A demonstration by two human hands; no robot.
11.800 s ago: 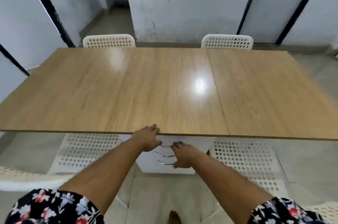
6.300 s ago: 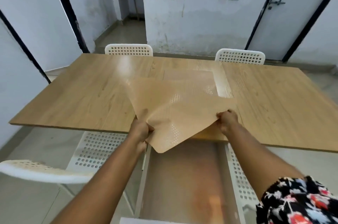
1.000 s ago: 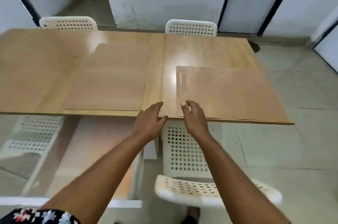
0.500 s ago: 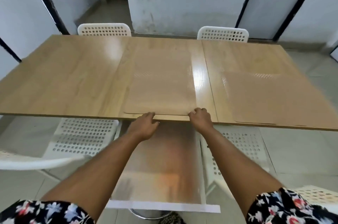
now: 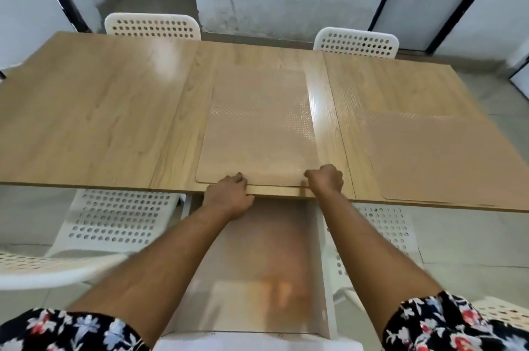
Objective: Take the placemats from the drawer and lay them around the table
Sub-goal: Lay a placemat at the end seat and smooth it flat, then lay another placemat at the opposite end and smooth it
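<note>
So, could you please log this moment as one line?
both hands: left hand, right hand | gripping middle placemat near edge | drawer open

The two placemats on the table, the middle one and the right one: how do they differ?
The middle placemat has both hands on its near edge, left hand and right hand; the right placemat lies untouched. The middle placemat sits just above the open drawer; the right placemat lies by the table's right end. Both are tan, perforated and flat.
</note>
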